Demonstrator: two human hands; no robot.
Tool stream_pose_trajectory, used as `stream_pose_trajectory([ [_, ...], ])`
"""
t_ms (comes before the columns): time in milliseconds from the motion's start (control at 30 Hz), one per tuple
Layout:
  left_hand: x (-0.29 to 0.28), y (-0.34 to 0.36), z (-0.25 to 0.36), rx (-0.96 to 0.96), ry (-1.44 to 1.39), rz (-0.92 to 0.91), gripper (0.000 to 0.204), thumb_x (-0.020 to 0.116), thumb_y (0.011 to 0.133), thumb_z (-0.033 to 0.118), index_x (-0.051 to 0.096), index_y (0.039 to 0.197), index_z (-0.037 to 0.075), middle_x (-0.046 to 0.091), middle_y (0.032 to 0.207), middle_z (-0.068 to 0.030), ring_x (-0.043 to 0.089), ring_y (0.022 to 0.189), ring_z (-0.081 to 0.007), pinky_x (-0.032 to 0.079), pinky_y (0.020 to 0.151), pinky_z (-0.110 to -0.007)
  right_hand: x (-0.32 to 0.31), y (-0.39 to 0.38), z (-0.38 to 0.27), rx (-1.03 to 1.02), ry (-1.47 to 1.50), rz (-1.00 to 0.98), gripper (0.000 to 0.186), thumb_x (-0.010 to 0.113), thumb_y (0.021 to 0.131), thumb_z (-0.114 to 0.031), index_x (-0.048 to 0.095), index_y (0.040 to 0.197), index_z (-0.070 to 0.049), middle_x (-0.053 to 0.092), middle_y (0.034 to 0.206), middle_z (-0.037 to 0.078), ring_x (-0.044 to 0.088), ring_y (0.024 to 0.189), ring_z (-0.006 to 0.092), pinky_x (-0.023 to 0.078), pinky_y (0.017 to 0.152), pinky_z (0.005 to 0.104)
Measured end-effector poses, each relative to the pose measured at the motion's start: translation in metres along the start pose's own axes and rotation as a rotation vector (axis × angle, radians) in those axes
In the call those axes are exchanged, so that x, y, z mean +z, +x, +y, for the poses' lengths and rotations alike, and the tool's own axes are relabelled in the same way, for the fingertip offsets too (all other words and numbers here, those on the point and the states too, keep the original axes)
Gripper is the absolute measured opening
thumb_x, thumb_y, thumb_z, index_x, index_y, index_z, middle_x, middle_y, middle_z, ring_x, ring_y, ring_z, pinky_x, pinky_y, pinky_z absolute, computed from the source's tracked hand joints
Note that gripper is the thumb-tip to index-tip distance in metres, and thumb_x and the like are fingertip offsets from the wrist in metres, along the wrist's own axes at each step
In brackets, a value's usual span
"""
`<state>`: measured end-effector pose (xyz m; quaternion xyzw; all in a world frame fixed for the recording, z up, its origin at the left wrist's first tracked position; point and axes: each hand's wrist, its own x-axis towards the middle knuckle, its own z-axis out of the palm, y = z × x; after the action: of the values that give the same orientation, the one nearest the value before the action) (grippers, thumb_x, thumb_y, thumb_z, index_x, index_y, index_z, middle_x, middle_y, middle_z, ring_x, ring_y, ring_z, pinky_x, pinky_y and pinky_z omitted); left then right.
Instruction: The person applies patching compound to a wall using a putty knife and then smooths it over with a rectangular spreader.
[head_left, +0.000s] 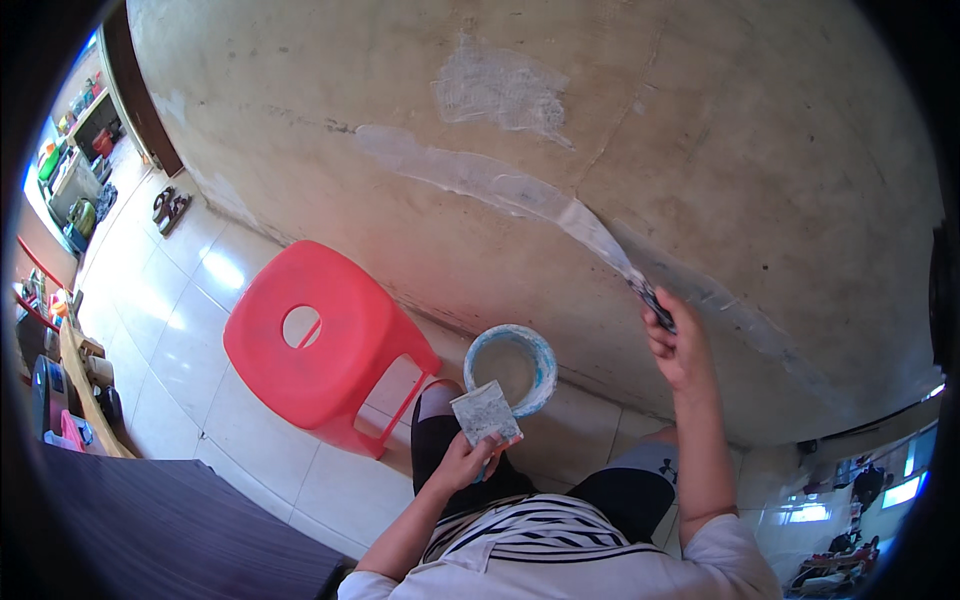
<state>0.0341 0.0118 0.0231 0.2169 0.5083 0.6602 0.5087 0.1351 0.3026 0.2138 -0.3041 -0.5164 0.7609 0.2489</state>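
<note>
My right hand [675,340] grips the dark handle of a putty knife [632,275], whose blade lies along a pale smeared strip [450,170] on the beige wall [750,120]. My left hand [470,455] is closed on a square scraper [480,410] coated in grey-white filler. Just beyond that scraper stands a bucket [542,355] with a white, blue-stained rim and a greyish inside. Another rough white patch [500,90] shows higher on the wall.
A red plastic stool [280,355] stands left of the bucket on white floor tiles [200,320]. A dark padded surface [200,520] fills the lower left, near a wooden piece [85,395]. Sandals [170,210] sit by the doorway, with household items beyond.
</note>
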Motion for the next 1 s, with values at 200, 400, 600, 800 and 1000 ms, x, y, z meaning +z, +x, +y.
stream_pose_trajectory([
  [200, 0.0, 0.0, 0.001, 0.029, 0.003, -0.028, 0.029, 0.049, 0.1, 0.029, 0.058, 0.111, 0.003, 0.055, 0.065, -0.0042, 0.052, 0.049, -0.0126, 0.041, 0.047, -0.027, 0.028, -0.014, -0.006, 0.053, -0.148, -0.095, 0.019, 0.061, 0.096, -0.024, 0.061, 0.097, -0.005, 0.058, 0.073, 0.003, 0.035, 0.045, 0.0017, 0.023, 0.037, 0.018],
  [400, -0.003, 0.002, -0.005, -0.026, 0.016, 0.006, 0.029, 0.05, 0.1, 0.028, 0.059, 0.111, 0.002, 0.055, 0.065, -0.0046, 0.052, 0.049, -0.0127, 0.041, 0.047, -0.027, 0.129, 0.055, 0.033, 0.075, -0.11, -0.222, 0.02, 0.064, 0.094, -0.027, 0.062, 0.094, -0.007, 0.057, 0.072, 0.0, 0.036, 0.046, 0.0021, 0.025, 0.039, 0.0189],
  [600, -0.002, 0.001, -0.001, 0.0, 0.039, 0.011, 0.029, 0.05, 0.099, 0.028, 0.06, 0.108, 0.003, 0.055, 0.065, -0.0046, 0.052, 0.049, -0.0124, 0.041, 0.047, -0.027, 0.099, 0.055, 0.03, 0.028, -0.013, -0.134, 0.017, 0.062, 0.096, -0.025, 0.059, 0.095, -0.008, 0.055, 0.074, 0.001, 0.034, 0.046, 0.0009, 0.023, 0.038, 0.0174],
  [800, 0.003, -0.002, 0.007, -0.01, 0.018, 0.008, 0.03, 0.049, 0.099, 0.029, 0.06, 0.108, 0.003, 0.054, 0.063, -0.0038, 0.051, 0.047, -0.0123, 0.04, 0.047, -0.026, 0.009, -0.032, 0.002, 0.009, 0.014, -0.001, 0.016, 0.061, 0.096, -0.022, 0.058, 0.101, -0.008, 0.055, 0.074, 0.001, 0.032, 0.045, 0.0015, 0.022, 0.038, 0.0174],
  [1000, 0.0, 0.001, 0.005, 0.017, -0.003, -0.042, 0.03, 0.05, 0.1, 0.03, 0.058, 0.109, 0.003, 0.054, 0.063, -0.004, 0.051, 0.047, -0.0125, 0.039, 0.046, -0.026, 0.055, -0.024, 0.012, 0.097, -0.085, -0.095, 0.014, 0.061, 0.096, -0.022, 0.057, 0.097, -0.008, 0.055, 0.072, 0.0, 0.035, 0.047, 0.0012, 0.024, 0.038, 0.0176],
])
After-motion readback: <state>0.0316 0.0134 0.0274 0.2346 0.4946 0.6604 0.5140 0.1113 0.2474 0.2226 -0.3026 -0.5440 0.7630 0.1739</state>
